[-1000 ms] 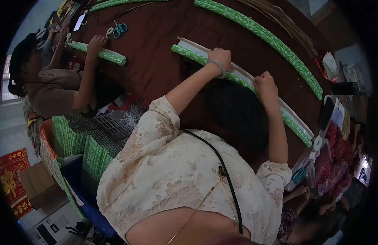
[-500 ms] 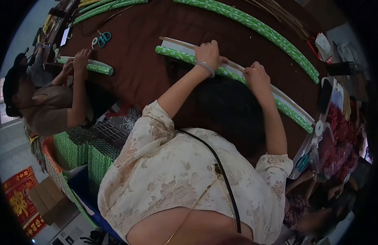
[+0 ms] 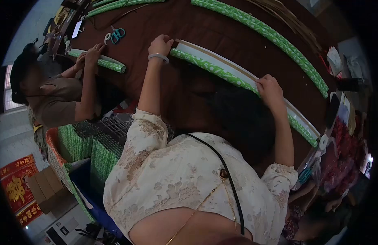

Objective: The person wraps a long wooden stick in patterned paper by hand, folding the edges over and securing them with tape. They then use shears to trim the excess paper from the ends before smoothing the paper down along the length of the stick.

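Observation:
A long green-and-white patterned paper roll (image 3: 215, 71) lies across the brown cloth in front of me, its white inner side showing along the far edge. On that white edge runs a narrow brown strip (image 3: 234, 67). My left hand (image 3: 159, 45), with a pale bangle at the wrist, is at the roll's left end, fingers curled together; what they hold, if anything, is hidden. Right of the roll's middle, my right hand (image 3: 271, 92) pinches its edge between thumb and fingers.
A longer green roll (image 3: 262, 30) lies farther back. Teal scissors (image 3: 116, 35) and a tape roll (image 3: 107, 38) are at left. A co-worker (image 3: 58, 96) handles a shorter green roll (image 3: 111, 64). A bin (image 3: 53, 149) holding green pieces stands below left.
My left hand has moved left along the roll, from near its middle to its left end. My right hand stays at about the same place on it. The view has shifted slightly.

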The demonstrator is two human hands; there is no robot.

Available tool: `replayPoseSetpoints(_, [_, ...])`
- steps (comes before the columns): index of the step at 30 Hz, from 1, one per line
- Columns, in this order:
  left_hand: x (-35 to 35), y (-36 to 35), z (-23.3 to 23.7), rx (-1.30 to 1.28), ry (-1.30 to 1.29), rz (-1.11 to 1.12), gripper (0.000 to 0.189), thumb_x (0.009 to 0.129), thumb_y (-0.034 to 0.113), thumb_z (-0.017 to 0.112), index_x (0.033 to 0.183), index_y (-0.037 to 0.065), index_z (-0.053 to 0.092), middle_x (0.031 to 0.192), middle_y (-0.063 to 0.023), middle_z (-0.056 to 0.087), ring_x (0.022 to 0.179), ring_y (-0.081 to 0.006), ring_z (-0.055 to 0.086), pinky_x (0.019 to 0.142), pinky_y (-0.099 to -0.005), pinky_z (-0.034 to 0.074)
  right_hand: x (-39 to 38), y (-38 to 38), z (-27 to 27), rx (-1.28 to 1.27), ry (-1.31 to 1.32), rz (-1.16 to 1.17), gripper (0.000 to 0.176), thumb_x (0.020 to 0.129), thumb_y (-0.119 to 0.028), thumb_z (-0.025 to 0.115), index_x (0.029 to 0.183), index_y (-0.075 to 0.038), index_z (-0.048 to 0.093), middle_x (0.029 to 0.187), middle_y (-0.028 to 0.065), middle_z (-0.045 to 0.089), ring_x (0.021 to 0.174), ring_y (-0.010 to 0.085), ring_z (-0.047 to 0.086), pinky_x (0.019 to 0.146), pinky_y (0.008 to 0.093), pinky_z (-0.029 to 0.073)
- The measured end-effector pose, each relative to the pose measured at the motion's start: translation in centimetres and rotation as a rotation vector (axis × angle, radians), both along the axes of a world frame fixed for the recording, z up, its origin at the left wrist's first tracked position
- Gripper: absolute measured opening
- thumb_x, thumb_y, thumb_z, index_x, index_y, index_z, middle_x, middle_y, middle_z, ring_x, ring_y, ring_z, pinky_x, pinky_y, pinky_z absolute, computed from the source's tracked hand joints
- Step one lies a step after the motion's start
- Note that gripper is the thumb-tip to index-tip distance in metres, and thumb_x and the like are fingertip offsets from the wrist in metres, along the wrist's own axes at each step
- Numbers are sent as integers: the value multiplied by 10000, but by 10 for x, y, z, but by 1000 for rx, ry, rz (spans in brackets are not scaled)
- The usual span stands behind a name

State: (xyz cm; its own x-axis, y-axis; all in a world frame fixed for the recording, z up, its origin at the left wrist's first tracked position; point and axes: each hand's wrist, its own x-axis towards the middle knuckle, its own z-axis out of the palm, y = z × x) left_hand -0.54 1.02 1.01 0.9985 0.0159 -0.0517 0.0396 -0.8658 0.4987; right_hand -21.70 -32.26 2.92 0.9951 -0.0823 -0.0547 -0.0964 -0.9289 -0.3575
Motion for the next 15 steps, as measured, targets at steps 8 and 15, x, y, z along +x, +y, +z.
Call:
replayPoseSetpoints(8, [6,9,1,-329,64,-153,400,724,165,698,1068,-8,590,929,-112,675,885,-207,641,791,-313,492,33,17,25,-93,-16,-70,142,841,-196,559,896,-76,610,847,75,583,778,250,592,670,375,474])
replayPoseSetpoints(15, [5,9,-9,-570,154,-210,374,720,104,681,1054,-19,568,909,-108,676,892,-202,640,803,-304,482,132,106,25,340,-13,192,143,808,-215,602,868,-86,615,777,71,623,739,250,619,649,362,480])
